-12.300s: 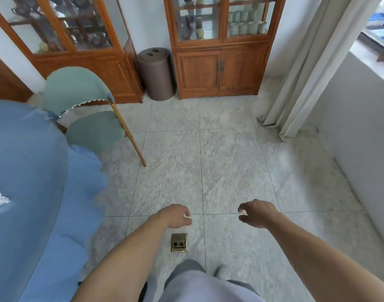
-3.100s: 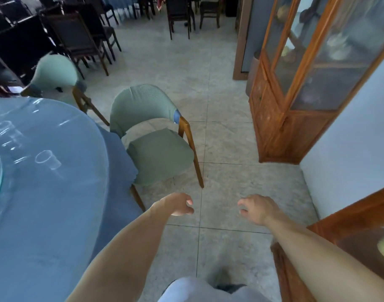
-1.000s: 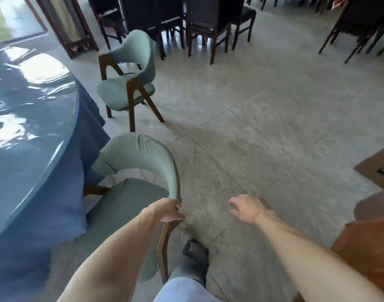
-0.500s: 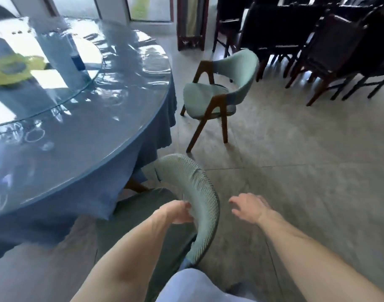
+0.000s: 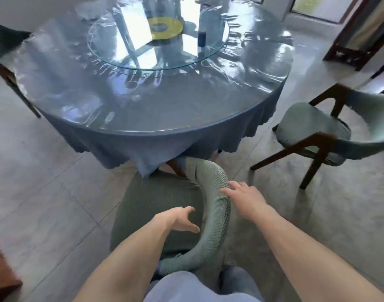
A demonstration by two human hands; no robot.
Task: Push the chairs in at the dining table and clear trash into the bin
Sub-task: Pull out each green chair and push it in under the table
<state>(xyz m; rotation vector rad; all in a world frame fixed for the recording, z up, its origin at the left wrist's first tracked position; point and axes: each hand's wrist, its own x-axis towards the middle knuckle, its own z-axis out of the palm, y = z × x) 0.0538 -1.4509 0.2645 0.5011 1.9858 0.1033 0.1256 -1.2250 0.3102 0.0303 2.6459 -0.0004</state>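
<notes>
Right hand (image 5: pixel 243 196), fingers spread, rests on the curved back of the near green chair (image 5: pixel 217 205); left hand (image 5: pixel 179 219) hovers open over its seat, holding nothing. That chair sits partly under the round surface (image 5: pixel 186 110); a second chair (image 5: pixel 313 129) stands pulled out to the right, likely still to push. No trash or bin in view.

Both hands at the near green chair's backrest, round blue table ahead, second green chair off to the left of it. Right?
Wrong on one point: the second green chair stands to the right of the table, not the left, as the head view shows. Both the left hand and right hand are at the near chair's backrest.
</notes>
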